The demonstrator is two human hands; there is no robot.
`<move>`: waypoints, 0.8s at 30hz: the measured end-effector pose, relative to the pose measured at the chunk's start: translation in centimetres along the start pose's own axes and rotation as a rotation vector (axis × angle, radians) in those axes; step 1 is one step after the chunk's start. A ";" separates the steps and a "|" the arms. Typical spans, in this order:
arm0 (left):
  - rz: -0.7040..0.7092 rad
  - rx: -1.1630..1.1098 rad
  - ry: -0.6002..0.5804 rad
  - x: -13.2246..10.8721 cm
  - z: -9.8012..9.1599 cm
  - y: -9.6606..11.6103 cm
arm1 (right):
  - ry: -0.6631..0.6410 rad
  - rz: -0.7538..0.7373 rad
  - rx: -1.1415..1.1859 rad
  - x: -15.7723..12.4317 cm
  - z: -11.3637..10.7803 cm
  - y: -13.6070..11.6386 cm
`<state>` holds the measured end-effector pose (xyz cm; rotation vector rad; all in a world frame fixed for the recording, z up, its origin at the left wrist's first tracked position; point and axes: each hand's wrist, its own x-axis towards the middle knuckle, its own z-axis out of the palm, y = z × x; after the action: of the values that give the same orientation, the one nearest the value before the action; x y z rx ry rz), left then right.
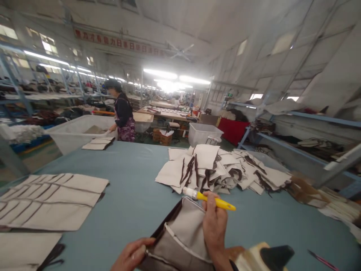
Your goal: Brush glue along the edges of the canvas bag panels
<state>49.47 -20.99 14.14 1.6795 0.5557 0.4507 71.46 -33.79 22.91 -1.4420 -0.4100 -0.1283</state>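
A yellow-handled brush (218,201) with pale bristles is held in my right hand (214,225), its bristle end pointing left over the far edge of a grey-brown fabric piece (183,235). The piece has whitish edges and dark trim. My left hand (134,253) is closed on the left edge of this piece, with the thumb on top. The lower part of the piece runs out of view at the bottom.
A heap of cream pieces with dark strips (205,158) lies on the blue-green table (129,162). Layered cream pieces (70,195) are at left. A black-tipped container (259,258) and a thin pink tool (321,259) lie at right. A person (123,109) stands beside a white bin (76,126).
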 end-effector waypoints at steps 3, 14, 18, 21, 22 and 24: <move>-0.005 0.058 -0.058 0.0 -0.6 0.9 | -0.034 0.017 0.019 1.1 0.4 -0.4; 0.132 0.257 -0.192 -1.1 1.3 7.7 | -0.236 0.005 -0.061 -1.1 1.7 1.3; 0.029 0.253 -0.277 -2.0 2.4 8.1 | -0.195 -0.022 -0.119 -2.3 0.8 1.8; -0.042 0.200 -0.271 -2.9 3.0 6.7 | -0.160 0.001 -0.096 -4.3 -1.2 1.3; -0.061 0.168 -0.264 -3.2 3.1 6.1 | -0.165 0.015 -0.085 -5.2 -2.1 1.0; -0.093 0.121 -0.256 -3.9 3.3 5.1 | -0.211 0.047 -0.072 -7.2 -3.9 0.3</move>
<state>48.80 -26.59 18.61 1.7857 0.4768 0.1338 65.64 -38.71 19.85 -1.5406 -0.5478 0.0480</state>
